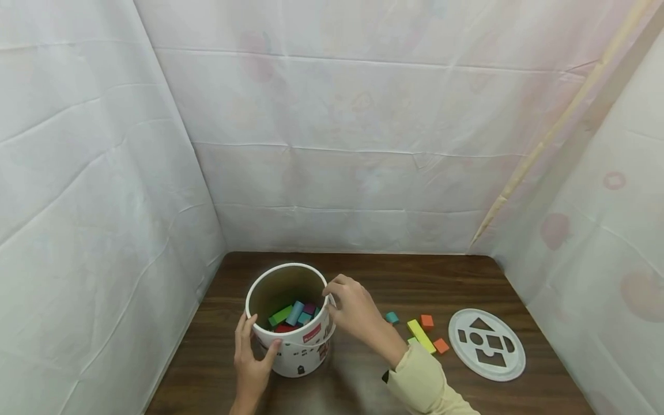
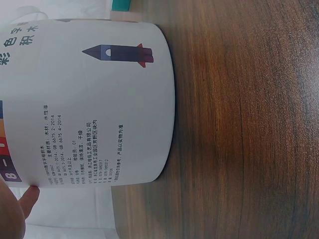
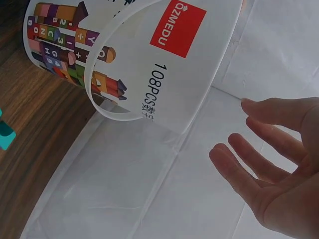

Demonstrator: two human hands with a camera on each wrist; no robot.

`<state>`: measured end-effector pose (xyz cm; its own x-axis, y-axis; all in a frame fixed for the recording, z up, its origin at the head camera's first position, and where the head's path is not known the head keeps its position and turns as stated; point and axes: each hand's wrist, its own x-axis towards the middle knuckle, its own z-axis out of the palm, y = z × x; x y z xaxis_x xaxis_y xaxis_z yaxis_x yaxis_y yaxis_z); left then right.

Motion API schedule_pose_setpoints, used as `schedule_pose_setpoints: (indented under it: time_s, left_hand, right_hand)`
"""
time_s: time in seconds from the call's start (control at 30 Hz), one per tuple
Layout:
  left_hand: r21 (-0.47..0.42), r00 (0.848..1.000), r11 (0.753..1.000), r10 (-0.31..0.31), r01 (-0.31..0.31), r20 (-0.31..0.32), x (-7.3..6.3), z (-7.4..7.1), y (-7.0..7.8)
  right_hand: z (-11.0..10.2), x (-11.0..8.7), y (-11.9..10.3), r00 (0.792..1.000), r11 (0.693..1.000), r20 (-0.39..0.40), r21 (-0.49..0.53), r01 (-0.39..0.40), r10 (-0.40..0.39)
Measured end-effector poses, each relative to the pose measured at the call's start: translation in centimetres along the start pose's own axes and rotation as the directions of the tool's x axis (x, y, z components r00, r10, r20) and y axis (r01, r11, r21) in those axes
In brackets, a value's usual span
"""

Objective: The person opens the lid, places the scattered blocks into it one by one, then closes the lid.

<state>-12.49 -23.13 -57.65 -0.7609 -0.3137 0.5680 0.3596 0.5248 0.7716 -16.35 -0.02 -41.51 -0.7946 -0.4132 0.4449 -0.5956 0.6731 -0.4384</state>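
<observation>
A white round bucket (image 1: 298, 358) with printed pictures stands on the table, holding several coloured blocks (image 1: 297, 313). My left hand (image 1: 251, 358) holds its near left side, thumb on the outer wall and fingertips at the rim. Only part of that hand (image 2: 11, 214) shows in the left wrist view, against the printed wall. By the right rim is my right hand (image 1: 355, 304); in the right wrist view this hand (image 3: 279, 164) has its fingers spread loosely, apart from the bucket (image 3: 199, 74), with nothing in them. The bucket's white strap handle (image 3: 89, 74) hangs down its side.
Right of the bucket lie several loose blocks, among them a yellow bar (image 1: 421, 336), an orange block (image 1: 427, 321) and a teal block (image 1: 392, 317). A white lid (image 1: 467, 360) with shaped holes lies farther right. White cloth walls (image 1: 332, 190) border the dark wooden table (image 1: 394, 276).
</observation>
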Motion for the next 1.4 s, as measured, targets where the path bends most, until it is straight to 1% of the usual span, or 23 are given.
schedule_pose_setpoints:
  time_s: [0.2, 0.47, 0.7, 0.9, 1.07, 1.23, 1.4]
  left_hand:
    - [-0.010, 1.000, 1.000, 0.010, -0.010, 0.002, 0.0, 0.0, 0.0]
    - [-0.024, 1.000, 1.000, 0.011, -0.011, 0.001, 0.0, 0.0, 0.0]
    - [-0.020, 1.000, 1.000, 0.006, -0.006, -0.001, -0.1, 0.1, -0.2]
    - [-0.003, 1.000, 1.000, 0.000, 0.000, -0.008, -0.1, 0.1, -0.3]
    - [0.004, 1.000, 1.000, 0.014, -0.014, -0.012, -0.2, 0.1, -0.6]
    - [-0.011, 1.000, 1.000, 0.009, -0.010, -0.015, -0.2, 0.0, -0.4]
    - [-0.018, 1.000, 1.000, 0.010, -0.010, -0.011, -0.1, 0.0, -0.3]
  right_hand:
    - [-0.1, -0.6, 0.7, 0.999, 0.999, -0.023, 0.011, -0.048, 0.048]
    - [0.1, -1.5, 2.1, 0.993, 0.994, -0.047, 0.003, -0.106, 0.106]
    - [0.2, -2.5, 3.2, 0.987, 0.987, -0.029, 0.028, -0.157, 0.158]
    - [0.5, -3.0, 4.1, 0.983, 0.984, -0.025, -0.012, -0.180, 0.180]
    - [0.7, -3.6, 4.8, 0.980, 0.979, -0.032, -0.047, -0.196, 0.195]
    - [1.0, -4.2, 5.3, 0.976, 0.975, -0.017, -0.043, -0.216, 0.215]
    - [1.3, -4.9, 5.9, 0.968, 0.967, -0.008, -0.042, -0.250, 0.250]
